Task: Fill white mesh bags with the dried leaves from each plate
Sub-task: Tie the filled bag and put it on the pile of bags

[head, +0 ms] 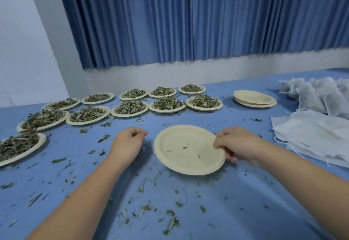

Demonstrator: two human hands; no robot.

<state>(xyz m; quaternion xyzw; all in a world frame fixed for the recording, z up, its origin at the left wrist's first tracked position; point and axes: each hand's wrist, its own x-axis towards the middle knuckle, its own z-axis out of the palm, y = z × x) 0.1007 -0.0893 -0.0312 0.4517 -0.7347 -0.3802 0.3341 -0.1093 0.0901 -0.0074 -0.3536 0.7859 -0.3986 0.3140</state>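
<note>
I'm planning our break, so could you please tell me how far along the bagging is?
Done: stuffed bags lie far right, beside a stack of emptied plates. In hand: the right hand grips a nearly bare plate. Left: eleven heaped plates and flat bags.
</note>
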